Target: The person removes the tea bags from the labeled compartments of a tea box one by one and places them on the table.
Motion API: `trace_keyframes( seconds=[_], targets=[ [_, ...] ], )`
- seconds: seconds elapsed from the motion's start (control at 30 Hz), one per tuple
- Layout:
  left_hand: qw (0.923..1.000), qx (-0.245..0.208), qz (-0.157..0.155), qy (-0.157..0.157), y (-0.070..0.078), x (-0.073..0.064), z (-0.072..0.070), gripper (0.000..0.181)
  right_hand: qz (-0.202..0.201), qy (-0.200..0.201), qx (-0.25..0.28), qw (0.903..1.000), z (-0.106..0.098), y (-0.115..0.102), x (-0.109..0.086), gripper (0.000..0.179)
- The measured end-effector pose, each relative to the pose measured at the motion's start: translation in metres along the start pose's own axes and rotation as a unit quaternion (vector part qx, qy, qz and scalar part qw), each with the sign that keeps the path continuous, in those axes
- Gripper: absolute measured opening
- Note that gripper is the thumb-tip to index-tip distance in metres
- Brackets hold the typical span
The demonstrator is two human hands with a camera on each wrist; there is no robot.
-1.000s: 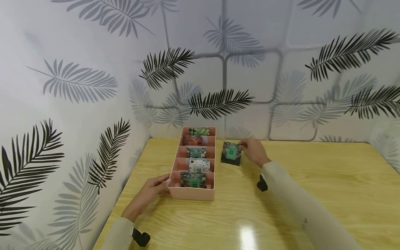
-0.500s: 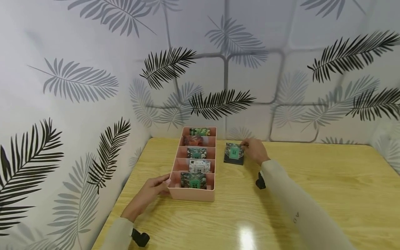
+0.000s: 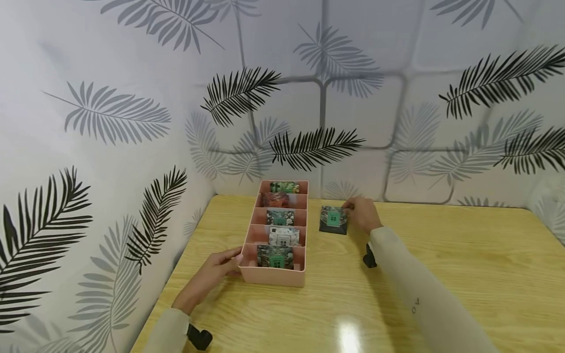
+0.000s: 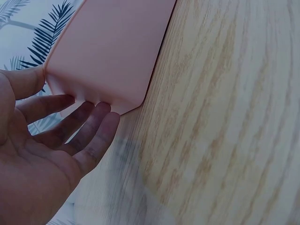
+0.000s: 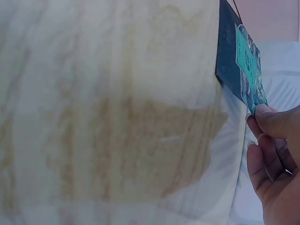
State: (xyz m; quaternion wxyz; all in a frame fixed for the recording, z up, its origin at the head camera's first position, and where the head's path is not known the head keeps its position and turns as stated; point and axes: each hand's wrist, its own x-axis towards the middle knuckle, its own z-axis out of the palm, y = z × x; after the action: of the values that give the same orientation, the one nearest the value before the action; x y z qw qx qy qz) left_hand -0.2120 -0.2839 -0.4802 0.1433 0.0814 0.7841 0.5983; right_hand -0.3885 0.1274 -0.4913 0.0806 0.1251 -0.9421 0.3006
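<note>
My right hand [image 3: 363,214] pinches the upper right corner of a dark square sachet [image 3: 333,220] with a green label, between thumb and fingertips. In the right wrist view this sachet [image 5: 241,56] is held by its corner, tilted over the wood. My left hand [image 3: 215,267] grips the near left corner of a long pink divided box [image 3: 273,277]. Seen from the left wrist, the thumb is at the rim and the fingertips press the box's outer wall [image 4: 110,51]. The nearest compartment contains a similar dark sachet [image 3: 275,257] with a green label.
Behind it, the other compartments hold a white sachet [image 3: 284,237], a dark sachet [image 3: 280,217], a red packet [image 3: 274,200] and a green packet [image 3: 284,188]. The wooden table [image 3: 441,255] meets a leaf-patterned wall [image 3: 344,166] at the back and left.
My right hand has shifted slightly right with the sachet, which has turned a little in view. My left hand keeps its grip on the box.
</note>
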Motion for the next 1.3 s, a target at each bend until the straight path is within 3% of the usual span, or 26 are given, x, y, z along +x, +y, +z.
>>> trace_keyframes(
  seconds=[0.43, 0.7, 0.87, 1.03, 1.3],
  targets=[
    [1.0000, -0.008, -0.003, 0.004, 0.002, 0.003, 0.004, 0.061, 0.010, 0.002, -0.010, 0.9999, -0.004, 0.006, 0.003, 0.018],
    [0.9999, 0.008, -0.010, 0.011, 0.000, 0.000, 0.003, 0.062, 0.033, 0.018, 0.015, 0.9992, -0.008, 0.002, 0.001, 0.026],
    [0.9998, 0.011, -0.014, 0.012, 0.002, 0.001, 0.002, 0.062, 0.047, 0.012, 0.072, 0.9962, -0.011, 0.000, -0.003, 0.030],
    [0.9996, 0.010, -0.020, 0.018, 0.004, 0.001, 0.002, 0.060, 0.078, -0.020, 0.155, 0.9846, -0.017, -0.005, -0.010, 0.038],
    [0.9998, 0.003, -0.015, 0.014, 0.004, 0.001, 0.005, 0.062, 0.059, -0.036, 0.165, 0.9839, -0.033, -0.019, -0.025, 0.033]
  ],
)
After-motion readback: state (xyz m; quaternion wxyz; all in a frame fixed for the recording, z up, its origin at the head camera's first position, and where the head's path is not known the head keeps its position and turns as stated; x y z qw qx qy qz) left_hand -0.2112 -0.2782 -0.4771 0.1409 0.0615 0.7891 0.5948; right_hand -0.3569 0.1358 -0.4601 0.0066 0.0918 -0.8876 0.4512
